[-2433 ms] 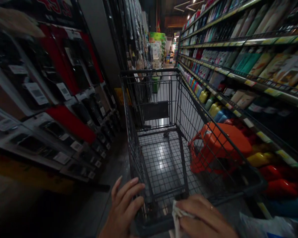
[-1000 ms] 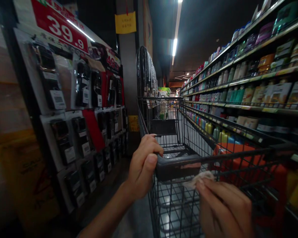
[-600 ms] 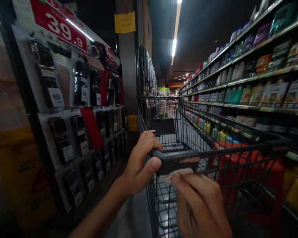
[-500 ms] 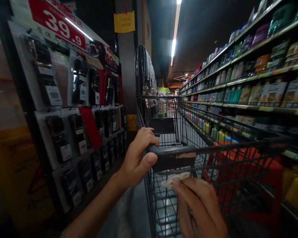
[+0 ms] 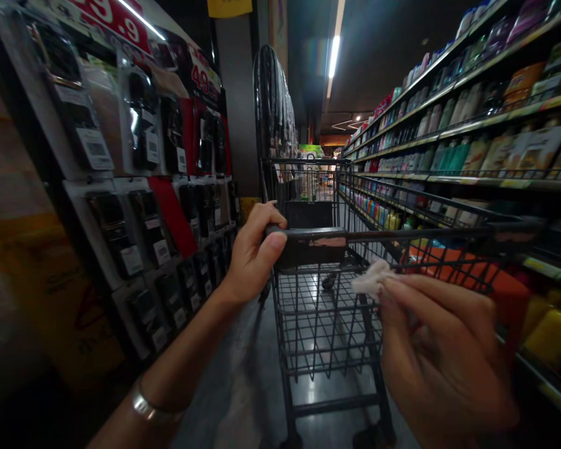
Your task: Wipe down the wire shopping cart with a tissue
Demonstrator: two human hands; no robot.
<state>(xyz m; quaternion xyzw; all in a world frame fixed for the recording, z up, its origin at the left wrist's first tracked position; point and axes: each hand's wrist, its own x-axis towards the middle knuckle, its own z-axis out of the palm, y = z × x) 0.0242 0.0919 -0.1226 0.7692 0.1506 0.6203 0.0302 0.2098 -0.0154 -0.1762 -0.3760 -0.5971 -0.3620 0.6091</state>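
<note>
A black wire shopping cart (image 5: 327,312) stands in front of me in a dim store aisle. My left hand (image 5: 252,252) is wrapped round the left end of its dark handle bar (image 5: 311,243). My right hand (image 5: 442,355) is raised just short of the handle and pinches a small crumpled white tissue (image 5: 371,279) at the fingertips. The tissue hovers a little below and right of the handle bar, not touching it. A metal bracelet (image 5: 144,405) sits on my left wrist.
A rack of packaged black and red items (image 5: 140,187) with red price signs lines the left. Shelves of bottles and boxes (image 5: 472,149) run along the right. An orange plastic stool (image 5: 453,268) shows through the cart's right side. The glossy floor (image 5: 243,386) runs ahead.
The cart handle has moved away from me and up in view. My right hand with the tissue shifted right and off the handle's underside. My left hand kept its grip.
</note>
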